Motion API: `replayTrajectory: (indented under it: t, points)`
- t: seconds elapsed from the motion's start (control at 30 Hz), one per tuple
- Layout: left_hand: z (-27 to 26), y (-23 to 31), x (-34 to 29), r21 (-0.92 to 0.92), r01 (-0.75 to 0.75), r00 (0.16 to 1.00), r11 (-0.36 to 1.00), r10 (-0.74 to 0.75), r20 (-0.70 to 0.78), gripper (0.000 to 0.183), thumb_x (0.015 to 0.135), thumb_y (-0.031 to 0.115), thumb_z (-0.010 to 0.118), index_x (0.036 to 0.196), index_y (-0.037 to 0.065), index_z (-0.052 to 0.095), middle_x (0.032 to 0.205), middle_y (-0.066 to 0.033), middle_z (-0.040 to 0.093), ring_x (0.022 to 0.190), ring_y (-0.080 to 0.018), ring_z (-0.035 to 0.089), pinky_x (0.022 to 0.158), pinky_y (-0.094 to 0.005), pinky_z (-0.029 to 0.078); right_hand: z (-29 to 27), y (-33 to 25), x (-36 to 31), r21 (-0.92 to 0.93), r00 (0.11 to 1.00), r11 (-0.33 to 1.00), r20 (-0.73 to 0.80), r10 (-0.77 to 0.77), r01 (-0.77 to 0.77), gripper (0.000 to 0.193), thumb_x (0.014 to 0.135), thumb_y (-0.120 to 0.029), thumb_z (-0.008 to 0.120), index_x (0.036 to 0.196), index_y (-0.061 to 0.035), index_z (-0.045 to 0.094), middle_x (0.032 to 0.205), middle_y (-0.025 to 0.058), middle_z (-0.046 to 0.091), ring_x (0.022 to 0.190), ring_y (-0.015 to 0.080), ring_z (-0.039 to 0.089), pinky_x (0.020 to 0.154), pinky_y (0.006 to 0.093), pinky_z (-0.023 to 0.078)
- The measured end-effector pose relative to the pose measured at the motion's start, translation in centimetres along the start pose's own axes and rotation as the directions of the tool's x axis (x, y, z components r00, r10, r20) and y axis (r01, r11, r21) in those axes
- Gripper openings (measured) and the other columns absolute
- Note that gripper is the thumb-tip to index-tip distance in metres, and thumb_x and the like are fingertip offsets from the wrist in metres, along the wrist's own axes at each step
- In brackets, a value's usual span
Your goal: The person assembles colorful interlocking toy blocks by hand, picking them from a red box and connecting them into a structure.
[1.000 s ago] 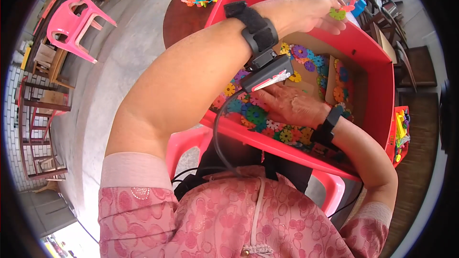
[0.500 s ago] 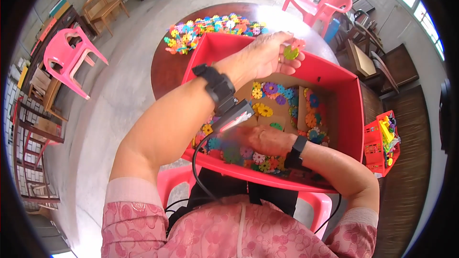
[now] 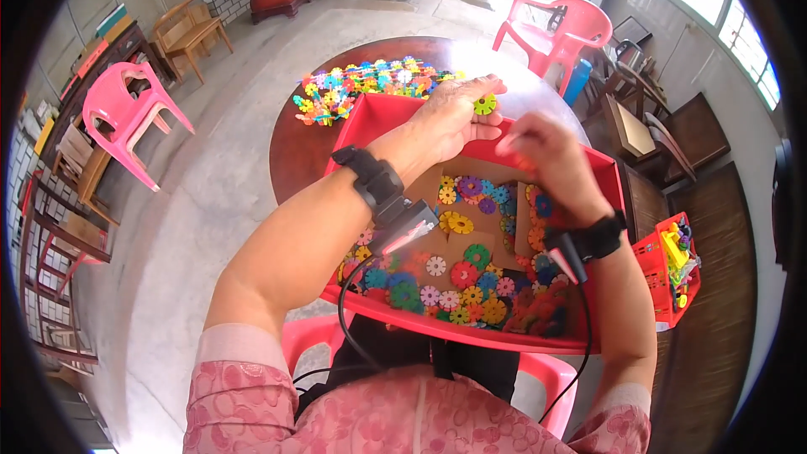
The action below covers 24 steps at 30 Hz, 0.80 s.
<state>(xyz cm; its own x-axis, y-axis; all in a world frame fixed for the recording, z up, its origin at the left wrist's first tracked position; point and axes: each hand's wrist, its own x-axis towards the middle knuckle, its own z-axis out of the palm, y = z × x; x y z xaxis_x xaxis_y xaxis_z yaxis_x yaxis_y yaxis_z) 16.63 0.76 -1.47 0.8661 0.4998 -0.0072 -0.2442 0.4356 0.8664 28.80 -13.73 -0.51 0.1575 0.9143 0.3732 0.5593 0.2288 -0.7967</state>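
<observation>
My left hand (image 3: 450,124) is over the far side of a red box (image 3: 471,328), its fingers closed on a yellow-green flower-shaped plastic disc (image 3: 485,105). Just right of it is my right hand (image 3: 553,164), blurred, with curled fingers; whatever they pinch cannot be made out. Inside the box lie many loose notched discs, among them a red disc (image 3: 463,274), a green disc (image 3: 477,255) and a yellow disc (image 3: 459,223), on brown cardboard. Both wrists wear black straps with small devices and cables.
Behind the box, a round dark table (image 3: 290,151) bears a heap of joined colourful discs (image 3: 370,84). A red basket (image 3: 651,265) of plastic pieces stands at right. Pink chairs (image 3: 126,109) stand at left and at far right. A cable (image 3: 340,290) hangs from my left wrist.
My right hand has risen from the discs in the box to beside my left hand. The left hand keeps hold of the yellow-green disc. The view has tilted slightly upward.
</observation>
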Motion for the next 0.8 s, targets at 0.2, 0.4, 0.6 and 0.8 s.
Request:
replayTrajectory:
  t: [0.2,0.4,0.6,0.8]
  points:
    - [1.7,-0.7,-0.4,0.088,0.045,0.999,0.995,-0.047,0.027,0.032,0.093,0.042,0.055,0.092,0.010,0.051,0.071,-0.0004,0.053,0.058,-0.0097,0.048,0.051,-0.0259,0.039,-3.4,-0.8,-0.8,0.090,0.955,0.988,-0.258,0.148,-0.129,0.006,0.088,-0.005,0.056,0.087,0.0013,0.057,0.077,0.0006,0.059,0.066,0.0050,0.053,0.056,0.0210,0.044]
    - [3.0,-1.6,-1.4,0.035,0.108,0.993,0.994,-0.109,0.035,0.031,0.094,0.044,0.053,0.094,0.013,0.050,0.071,-0.0007,0.051,0.055,-0.0109,0.045,0.051,-0.0264,0.036,-2.6,1.0,-0.3,0.022,0.966,1.000,-0.257,0.016,-0.011,0.006,0.085,-0.002,0.060,0.086,0.0024,0.056,0.074,0.0016,0.058,0.069,0.0067,0.053,0.063,0.0227,0.044]
    - [3.5,-1.8,-1.8,-0.027,0.147,0.986,0.989,-0.144,0.089,0.029,0.095,0.044,0.049,0.093,0.015,0.050,0.074,0.0018,0.053,0.058,-0.0105,0.045,0.052,-0.0258,0.034,-1.8,0.2,-0.4,-0.001,0.966,1.000,-0.259,-0.002,0.002,0.008,0.084,-0.002,0.062,0.086,0.0024,0.056,0.073,0.0028,0.059,0.070,0.0063,0.053,0.062,0.0231,0.045]
    - [4.1,-1.8,-2.0,-0.012,0.134,0.990,0.991,-0.135,-0.048,0.024,0.097,0.037,0.045,0.092,0.015,0.050,0.074,0.0023,0.050,0.057,-0.0093,0.041,0.053,-0.0255,0.033,-0.8,-0.1,-0.6,-0.085,0.970,0.996,-0.241,-0.037,0.017,0.011,0.082,-0.004,0.064,0.087,0.0024,0.057,0.075,0.0073,0.061,0.067,0.0112,0.056,0.062,0.0258,0.046]
